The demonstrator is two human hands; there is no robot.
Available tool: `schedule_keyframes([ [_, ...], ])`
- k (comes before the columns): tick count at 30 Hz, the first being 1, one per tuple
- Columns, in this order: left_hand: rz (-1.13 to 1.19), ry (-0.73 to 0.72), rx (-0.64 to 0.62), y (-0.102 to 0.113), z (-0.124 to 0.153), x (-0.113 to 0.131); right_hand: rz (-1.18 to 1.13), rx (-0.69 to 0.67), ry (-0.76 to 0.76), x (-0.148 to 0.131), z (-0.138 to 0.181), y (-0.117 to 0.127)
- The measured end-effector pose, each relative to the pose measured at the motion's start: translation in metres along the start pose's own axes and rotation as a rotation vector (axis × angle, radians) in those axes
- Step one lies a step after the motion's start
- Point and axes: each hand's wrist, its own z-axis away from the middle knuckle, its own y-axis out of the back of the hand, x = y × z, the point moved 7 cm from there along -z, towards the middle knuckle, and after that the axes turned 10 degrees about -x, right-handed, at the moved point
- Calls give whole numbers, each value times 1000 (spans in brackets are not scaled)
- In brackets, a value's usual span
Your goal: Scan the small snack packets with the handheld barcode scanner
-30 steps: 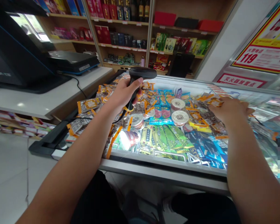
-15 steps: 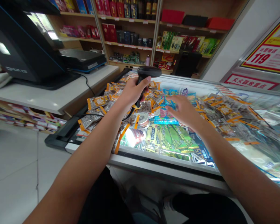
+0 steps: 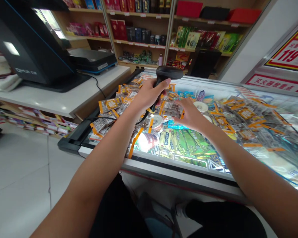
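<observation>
My left hand (image 3: 149, 95) is wrapped round the handle of a black barcode scanner (image 3: 167, 73), whose head points right over the glass-topped freezer (image 3: 164, 165). Just below the scanner, my right hand (image 3: 190, 114) pinches a clear snack packet with orange ends (image 3: 171, 109) and holds it up. Several more of the same packets (image 3: 109, 105) lie heaped on the glass to the left, and others (image 3: 245, 114) are spread to the right. Round tubs and green and blue ice-cream wrappers (image 3: 186, 142) show under the glass.
A white counter (image 3: 62, 102) on the left carries a black till screen (image 3: 27, 49) and a flat black device (image 3: 93, 59), with a cable running toward the freezer. Wooden shelves of boxed goods (image 3: 139, 33) stand behind. Red and yellow signs (image 3: 288, 56) hang at the right.
My right hand came in from the right-hand pile to the middle and picked up a packet, which it now holds under the scanner. The left hand keeps its grip on the scanner.
</observation>
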Motion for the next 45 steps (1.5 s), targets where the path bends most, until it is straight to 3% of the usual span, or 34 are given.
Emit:
schedule_keyframes([
  [4, 9, -49, -145, -15, 7, 12, -286, 79, -160, 47, 39, 18],
  [8, 0, -63, -305, -33, 13, 18, -752, 126, -254, 79, 59, 10],
  [10, -22, -73, -358, -39, 13, 17, -868, 138, -275, 84, 61, 5],
  [13, -72, -68, -379, -41, 11, 12, -814, 173, -236, 81, 60, 10],
  [18, -153, -49, -422, -41, 10, 6, -514, 197, -145, 71, 62, 24],
  [26, -227, -22, -542, -44, 18, 8, -325, 176, -143, 62, 65, 33],
  [33, -334, -31, -522, -46, 20, 11, -275, 168, -151, 58, 65, 36],
  [40, -253, -27, -521, -43, 18, 8, -287, 179, -147, 60, 66, 37],
  [45, -246, -55, -383, -33, 11, 8, -291, 296, -218, 81, 77, 67],
])
